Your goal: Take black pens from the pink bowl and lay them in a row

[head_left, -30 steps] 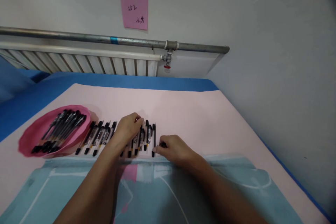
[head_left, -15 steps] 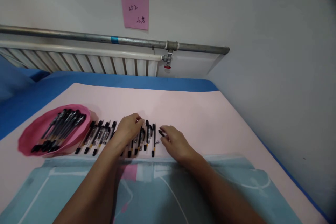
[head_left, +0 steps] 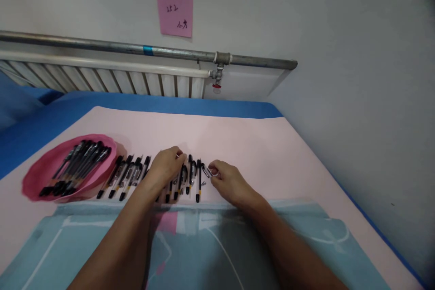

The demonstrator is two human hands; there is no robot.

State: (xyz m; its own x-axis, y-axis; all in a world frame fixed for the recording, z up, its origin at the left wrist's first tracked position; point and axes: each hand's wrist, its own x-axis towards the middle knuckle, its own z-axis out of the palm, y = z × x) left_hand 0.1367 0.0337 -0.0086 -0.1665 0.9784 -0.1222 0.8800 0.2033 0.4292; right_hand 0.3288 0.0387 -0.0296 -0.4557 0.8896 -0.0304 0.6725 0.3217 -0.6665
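A short black-and-clear pen cap (head_left: 205, 170) is pinched between the thumb and fingers of my right hand (head_left: 227, 182), just right of the row of pens. The nearest one is a slim pen barrel (head_left: 199, 186) with a black end, lying upright in the row. My left hand (head_left: 166, 165) rests over the middle of the row with its fingers curled, and covers some pens. Whatever its fingertips hold is hidden. Left of it lie more pens (head_left: 127, 183) with caps beside them. Small metal tips (head_left: 203, 183) are scattered among the barrels.
A pink basket (head_left: 32, 183) full of black pens stands at the left. The table has a pink top (head_left: 251, 145) with a blue border. A teal cloth (head_left: 84, 240) lies along the front edge. Behind are a radiator (head_left: 166, 84) and a metal pipe (head_left: 112, 47).
The pen cap in my right hand has turned, and more of its clear part shows beside the end barrel. My right hand has shifted slightly; my left hand has stayed in place.
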